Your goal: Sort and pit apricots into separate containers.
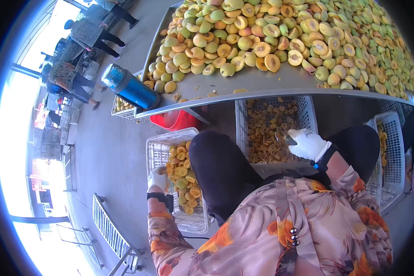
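My right hand (308, 143), in a white glove, grips a small hand tool (289, 140) with a dark handle and what looks like a thin metal loop. It is above a grey plastic crate (241, 132) holding brown pits and scraps (267, 138). My left hand (157, 178), also gloved, reaches into a white plastic crate (189, 226) at my left knee. Hollowed yellow stone-fruit halves (183, 172) lie in that crate beside my fingers. Whether a fruit piece is in the left hand is hidden. Ahead, halved stone fruit (262, 50) covers much of a metal table (227, 81).
A blue flask (132, 88) leans at the table's left corner. A red tub (176, 120) is under the table, and another white crate (393, 155) stands right of my knee. A metal-framed trolley (112, 224) is on the floor at left. Several people (89, 34) stand farther off.
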`<state>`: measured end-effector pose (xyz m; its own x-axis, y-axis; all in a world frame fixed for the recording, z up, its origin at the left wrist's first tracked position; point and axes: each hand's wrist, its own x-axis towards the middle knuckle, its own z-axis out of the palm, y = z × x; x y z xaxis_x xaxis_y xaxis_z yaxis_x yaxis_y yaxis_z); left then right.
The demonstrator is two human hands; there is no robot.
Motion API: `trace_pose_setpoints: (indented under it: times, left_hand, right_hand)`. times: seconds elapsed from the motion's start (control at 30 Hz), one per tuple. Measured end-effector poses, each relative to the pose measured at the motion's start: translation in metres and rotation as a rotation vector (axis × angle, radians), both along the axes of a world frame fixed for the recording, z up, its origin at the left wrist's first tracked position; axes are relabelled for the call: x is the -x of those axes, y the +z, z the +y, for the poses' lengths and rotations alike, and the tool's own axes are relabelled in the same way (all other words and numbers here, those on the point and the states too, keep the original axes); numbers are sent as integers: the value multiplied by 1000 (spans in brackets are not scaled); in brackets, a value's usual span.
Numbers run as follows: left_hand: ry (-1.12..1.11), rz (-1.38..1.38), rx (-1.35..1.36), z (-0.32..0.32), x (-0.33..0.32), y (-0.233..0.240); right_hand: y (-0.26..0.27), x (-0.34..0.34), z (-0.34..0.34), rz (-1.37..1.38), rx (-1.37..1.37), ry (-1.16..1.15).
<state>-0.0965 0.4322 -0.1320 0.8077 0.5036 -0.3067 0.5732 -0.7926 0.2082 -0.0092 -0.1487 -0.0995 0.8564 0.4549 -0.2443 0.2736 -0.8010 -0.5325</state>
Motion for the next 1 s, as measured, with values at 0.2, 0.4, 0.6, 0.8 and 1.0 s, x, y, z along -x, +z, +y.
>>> trace_pose_setpoints:
  times: [0.2,0.4,0.6,0.8,1.0]
  left_hand:
    - [221,316,175,25,29,-83]
    - [150,374,45,71,174,-146]
    - [-37,-306,-63,-60,-52,-22]
    - [-772,-651,-45,-265,-235,99]
    - [-1050,-301,-223,-427,-321,85]
  right_hand:
    - [6,0,-14,209,117,-114]
    - [-17,-11,1,85,11,26]
    - [-5,-5,-24,150,6,-24]
    - [11,-3,-17,193,-45,-36]
    - [12,-2,-32,89,-164,-80]
